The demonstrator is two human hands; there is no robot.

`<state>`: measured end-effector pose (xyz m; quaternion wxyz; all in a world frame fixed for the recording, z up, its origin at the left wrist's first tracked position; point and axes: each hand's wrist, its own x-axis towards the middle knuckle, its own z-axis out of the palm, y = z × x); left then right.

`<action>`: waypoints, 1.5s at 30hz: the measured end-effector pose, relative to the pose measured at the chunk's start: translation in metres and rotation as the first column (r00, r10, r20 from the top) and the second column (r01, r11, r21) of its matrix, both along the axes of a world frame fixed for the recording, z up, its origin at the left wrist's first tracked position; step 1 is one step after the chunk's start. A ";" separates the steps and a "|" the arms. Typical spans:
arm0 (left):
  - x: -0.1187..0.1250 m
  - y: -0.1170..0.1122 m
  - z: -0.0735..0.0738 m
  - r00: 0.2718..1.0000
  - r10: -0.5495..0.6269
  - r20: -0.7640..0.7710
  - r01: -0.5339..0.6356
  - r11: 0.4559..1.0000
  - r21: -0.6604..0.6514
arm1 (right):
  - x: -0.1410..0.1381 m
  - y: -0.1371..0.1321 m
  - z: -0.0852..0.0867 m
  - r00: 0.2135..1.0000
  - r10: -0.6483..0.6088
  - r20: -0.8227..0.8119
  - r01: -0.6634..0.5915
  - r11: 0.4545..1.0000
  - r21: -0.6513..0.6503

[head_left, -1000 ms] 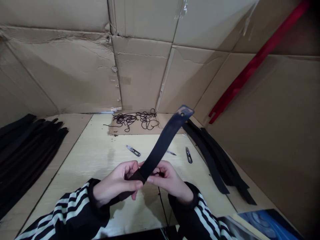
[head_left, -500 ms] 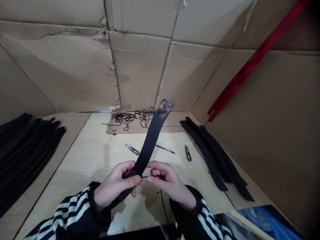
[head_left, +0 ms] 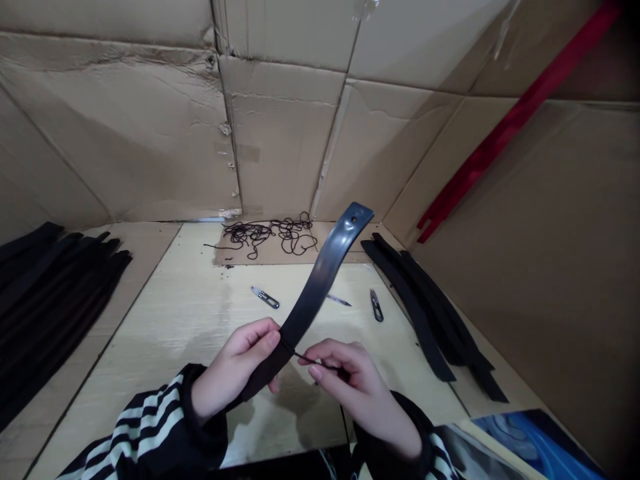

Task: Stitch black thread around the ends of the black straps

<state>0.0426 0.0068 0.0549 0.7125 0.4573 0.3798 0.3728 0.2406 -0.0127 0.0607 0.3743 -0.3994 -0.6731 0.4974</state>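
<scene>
A long black strap (head_left: 320, 277) with a small hole near its tip slants up and to the right over the table. My left hand (head_left: 245, 363) is closed around its lower part, thumb on top. Thin black cord (head_left: 305, 359) runs from the strap's edge, where it crosses the band, to my right hand (head_left: 345, 377). The fingers of that hand are pinched on the cord, and its loose end hangs down below toward the table edge.
Thread snips (head_left: 265, 297) and a second pair of snips (head_left: 376, 305) lie beyond my hands, with a thin pointed tool (head_left: 340, 300) partly behind the strap. Tangled cord (head_left: 270, 235) lies at the back. Black straps are piled left (head_left: 55, 307) and right (head_left: 425, 307). Cardboard walls (head_left: 280, 147) enclose the table.
My right hand has moved right and slightly down, drawing the cord out from the strap. The strap has tilted further to the right, its tip now farther right.
</scene>
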 end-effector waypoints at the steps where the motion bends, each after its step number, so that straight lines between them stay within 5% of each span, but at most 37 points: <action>1: 0.000 0.001 0.000 1.000 0.005 -0.003 -0.005 1.000 0.001 | 0.001 -0.002 0.000 1.000 -0.016 0.026 0.016 1.000 0.021; 8: -0.001 -0.001 -0.001 1.000 -0.002 -0.002 0.002 1.000 0.025 | 0.008 -0.012 0.003 0.982 -0.118 0.148 0.091 0.980 0.176; 17: 0.000 -0.002 0.002 0.992 -0.108 0.067 0.107 0.994 0.007 | 0.002 -0.018 0.000 0.981 -0.162 0.111 0.127 0.955 0.267; 23: -0.001 0.000 0.000 0.994 -0.017 0.107 0.018 1.000 -0.010 | 0.007 -0.019 0.002 0.973 -0.181 0.143 0.132 0.946 0.296; 32: 0.007 -0.007 0.000 0.983 -0.070 0.168 0.094 0.986 -0.136 | 0.010 -0.012 -0.004 0.980 -0.168 0.102 0.159 0.983 0.091; 40: 0.022 -0.017 0.006 0.944 0.140 0.298 -0.055 0.959 -0.277 | 0.007 0.000 -0.020 0.975 -0.219 -0.030 0.215 0.972 -0.096; 45: 0.029 -0.019 0.002 0.900 0.333 0.280 -0.235 0.914 -0.331 | -0.008 -0.007 -0.027 0.988 -0.102 -0.118 0.070 0.965 -0.251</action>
